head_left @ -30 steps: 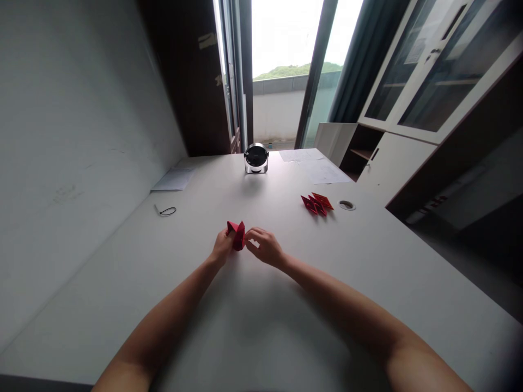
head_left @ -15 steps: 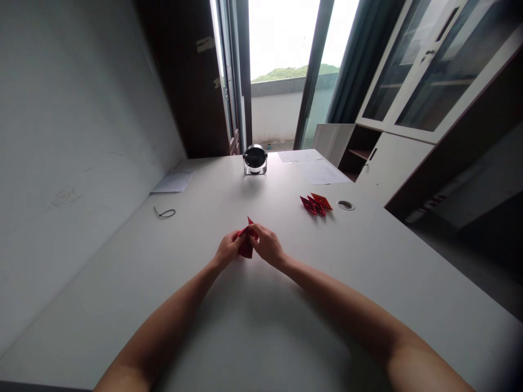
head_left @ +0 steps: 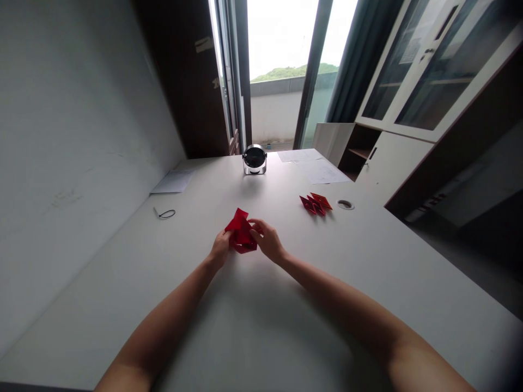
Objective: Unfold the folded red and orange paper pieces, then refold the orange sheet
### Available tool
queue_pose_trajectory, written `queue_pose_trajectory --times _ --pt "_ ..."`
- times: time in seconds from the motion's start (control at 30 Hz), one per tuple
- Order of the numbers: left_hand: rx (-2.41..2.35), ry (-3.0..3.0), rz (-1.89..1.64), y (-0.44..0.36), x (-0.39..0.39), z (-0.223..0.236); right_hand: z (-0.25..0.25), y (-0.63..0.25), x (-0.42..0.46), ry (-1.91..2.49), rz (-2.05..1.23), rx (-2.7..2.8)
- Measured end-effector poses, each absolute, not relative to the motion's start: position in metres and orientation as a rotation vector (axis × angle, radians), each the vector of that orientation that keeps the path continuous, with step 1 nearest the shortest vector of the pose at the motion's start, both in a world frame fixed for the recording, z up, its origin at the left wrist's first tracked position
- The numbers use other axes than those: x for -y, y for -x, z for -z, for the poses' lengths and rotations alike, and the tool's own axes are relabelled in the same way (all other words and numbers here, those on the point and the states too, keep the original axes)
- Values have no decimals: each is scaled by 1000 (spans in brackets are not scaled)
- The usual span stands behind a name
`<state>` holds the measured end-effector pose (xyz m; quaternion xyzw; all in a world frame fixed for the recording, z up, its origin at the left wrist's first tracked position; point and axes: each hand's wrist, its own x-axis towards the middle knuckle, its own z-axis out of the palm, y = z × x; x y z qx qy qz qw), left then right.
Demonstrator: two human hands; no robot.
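Note:
A piece of folded red paper (head_left: 242, 230), partly spread out with several flaps, is between my hands over the middle of the table. My left hand (head_left: 222, 244) pinches its left side, the thumb on top. On the other side, my right hand (head_left: 265, 239) has its thumb and fingers closed on the paper's right edge. Some of the fingertips are hidden behind the paper. Farther off to the right lie several folded red pieces (head_left: 316, 204) in an overlapping row, apart from both hands.
On the white table (head_left: 171, 305) stands a round black and silver object (head_left: 254, 159) at the back. A thin black loop (head_left: 166, 214) lies left. Paper sheets rest at the back left (head_left: 174, 181) and back right (head_left: 324, 170). A round cable hole (head_left: 345, 204) is at right.
The red paper has opened out from a narrow folded shape into wider flaps. My left hand has shifted slightly left, and my hands are farther apart.

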<state>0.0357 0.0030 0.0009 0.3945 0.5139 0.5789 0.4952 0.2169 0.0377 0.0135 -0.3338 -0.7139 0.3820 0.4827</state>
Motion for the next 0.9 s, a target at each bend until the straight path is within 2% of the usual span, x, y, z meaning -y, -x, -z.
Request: queue_pose_trajectory --times 0.13,0.33,0.63,0.9 --pt "-1110 -727 -1502 -31 -7 1 -9 -219 -47 838 -1030 1567" --pt "-1042 -741 -1525 -30 -7 0 0 -220 -57 847 -1094 1444" --pt "-1038 -646 -1589 -28 -7 -4 -5 -224 -53 884 -904 1608" --pt "-975 -562 -1606 -26 -9 0 -2 -230 -63 888 -1126 1604"
